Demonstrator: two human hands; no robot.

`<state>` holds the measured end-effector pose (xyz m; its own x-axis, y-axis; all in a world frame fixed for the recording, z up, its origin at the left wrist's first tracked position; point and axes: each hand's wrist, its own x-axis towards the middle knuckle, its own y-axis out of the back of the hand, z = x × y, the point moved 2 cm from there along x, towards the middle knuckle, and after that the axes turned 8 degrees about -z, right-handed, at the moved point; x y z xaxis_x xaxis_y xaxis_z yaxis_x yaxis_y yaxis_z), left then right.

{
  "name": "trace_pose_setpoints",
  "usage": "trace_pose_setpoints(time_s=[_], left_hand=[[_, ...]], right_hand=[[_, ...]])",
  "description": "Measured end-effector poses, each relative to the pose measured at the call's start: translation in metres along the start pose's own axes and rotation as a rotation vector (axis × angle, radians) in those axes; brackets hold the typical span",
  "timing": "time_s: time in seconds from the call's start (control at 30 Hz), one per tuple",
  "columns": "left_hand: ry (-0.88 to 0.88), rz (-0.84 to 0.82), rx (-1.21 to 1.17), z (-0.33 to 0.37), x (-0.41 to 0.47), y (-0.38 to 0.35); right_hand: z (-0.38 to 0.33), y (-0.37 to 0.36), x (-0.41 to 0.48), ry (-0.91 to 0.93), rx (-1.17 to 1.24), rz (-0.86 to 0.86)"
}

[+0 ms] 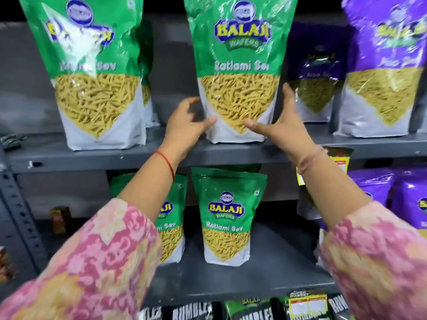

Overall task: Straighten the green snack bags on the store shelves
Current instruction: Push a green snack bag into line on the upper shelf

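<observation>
Both hands flank the middle green snack bag (238,72), upright near the upper shelf (92,158) front edge: left hand (184,128) open, thumb touching its lower left corner, right hand (282,118) open, fingers against its right side, purple bags (383,65) standing right.

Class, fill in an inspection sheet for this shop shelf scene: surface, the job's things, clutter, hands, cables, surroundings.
Surface: grey metal upper shelf, with a lower shelf beneath.
Job's things: middle green bag upright on the upper shelf; left green bag beside it; smaller green bag below.
Clutter: purple bags at right; black packets at bottom.
Hands: left hand and right hand open, flanking the middle green bag's base.
Cables: nothing seen.
Surroundings: perforated shelf upright at left.
</observation>
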<state>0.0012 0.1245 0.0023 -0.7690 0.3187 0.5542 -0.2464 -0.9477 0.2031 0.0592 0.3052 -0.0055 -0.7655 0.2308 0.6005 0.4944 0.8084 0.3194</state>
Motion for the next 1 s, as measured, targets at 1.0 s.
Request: trace_pose_setpoints(time_s=[1.0], left_hand=[[0.669, -0.071, -0.094, -0.295, -0.212, 0.160]], right_hand=[[0.168, -0.327, -0.189, -0.507, 0.313, -0.418]])
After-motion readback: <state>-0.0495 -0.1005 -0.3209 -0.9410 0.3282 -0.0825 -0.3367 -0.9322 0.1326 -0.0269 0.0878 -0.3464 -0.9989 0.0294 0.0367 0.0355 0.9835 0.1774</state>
